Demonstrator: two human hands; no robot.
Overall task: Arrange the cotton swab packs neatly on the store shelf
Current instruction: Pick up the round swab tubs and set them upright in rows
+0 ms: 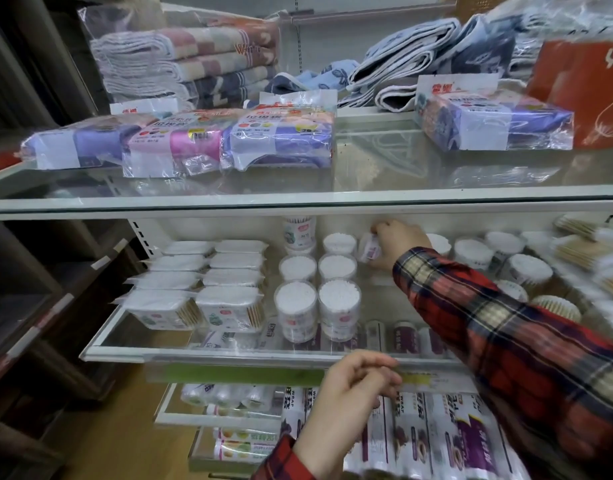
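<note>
Folded towels (190,60) above bagged rolls (277,140)

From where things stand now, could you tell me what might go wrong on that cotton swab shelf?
The right hand holds a tilted swab tub close beside upright tubs; setting it down carelessly may topple them. The plaid sleeve hangs over more tubs and could drag them along.

Glass middle shelf (125,344): flat swab packs (197,282) in two rows at nine o'clock, round white-topped tubs (319,282) in paired rows at centre, more tubs (499,258) toward three o'clock. Top shelf (298,197) at twelve carries bagged rolls (194,143) and folded towels (187,60).
</note>
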